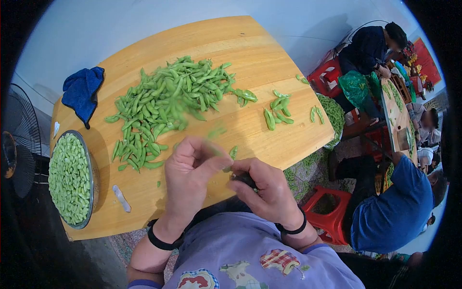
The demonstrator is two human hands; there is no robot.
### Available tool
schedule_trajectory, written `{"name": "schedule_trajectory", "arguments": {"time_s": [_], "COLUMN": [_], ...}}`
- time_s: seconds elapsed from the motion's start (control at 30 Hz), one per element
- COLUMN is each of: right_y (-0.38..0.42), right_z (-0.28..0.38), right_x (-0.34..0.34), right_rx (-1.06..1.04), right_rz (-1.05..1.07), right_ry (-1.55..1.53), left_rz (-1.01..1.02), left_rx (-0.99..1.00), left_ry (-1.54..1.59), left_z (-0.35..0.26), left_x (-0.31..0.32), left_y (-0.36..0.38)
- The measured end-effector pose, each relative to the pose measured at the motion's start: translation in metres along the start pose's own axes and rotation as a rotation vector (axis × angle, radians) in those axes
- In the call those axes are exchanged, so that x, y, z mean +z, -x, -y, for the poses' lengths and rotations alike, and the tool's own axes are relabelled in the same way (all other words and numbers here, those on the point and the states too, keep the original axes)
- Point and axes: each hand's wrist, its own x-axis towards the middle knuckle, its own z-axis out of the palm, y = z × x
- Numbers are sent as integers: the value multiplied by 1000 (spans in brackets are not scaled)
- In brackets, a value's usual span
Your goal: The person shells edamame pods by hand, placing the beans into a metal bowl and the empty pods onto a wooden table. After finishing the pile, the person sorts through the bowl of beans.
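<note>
My left hand (189, 168) is closed in a pinch at the table's near edge, with a blurred green bean pod at its fingertips. Close beside it, my right hand (265, 187) curls round a small black tool (244, 179), most of it hidden by the fingers. The two hands nearly meet at their fingertips. Just beyond them spreads a large heap of green bean pods (163, 91). One single pod (234, 152) lies on the wood above my right hand. To the left stands a metal bowl (90, 180) full of shelled green beans (70, 178).
On the wooden table (269, 48) are a blue cloth (83, 91), a white strip (121, 198) and small groups of pods (278, 111) at right. A fan (21, 139) stands left. At right are a red stool (329, 207), a sack of pods (332, 118) and several people at another table.
</note>
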Motion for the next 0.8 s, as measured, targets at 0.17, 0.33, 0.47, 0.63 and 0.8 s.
{"name": "schedule_trajectory", "arguments": {"time_s": [0.17, 0.33, 0.47, 0.63, 0.8], "right_y": [4, -1, 0, -1, 0], "right_z": [0, -6, -3, -3, -17], "right_x": [-3, -1, -3, -6, -2], "right_rx": [2, -18, -30, 15, 16], "right_rz": [56, 56, 79, 103, 102], "right_ry": [63, 51, 34, 30, -128], "left_rz": [0, 19, -16, 20, 95], "left_rx": [-21, -45, 44, 33, -16], "left_ry": [-12, -12, -104, -99, -6], "left_z": [-3, -4, -7, -9, -1], "left_x": [2, 4, 5, 4, -6], "left_y": [9, 6, 8, 8, 7]}}
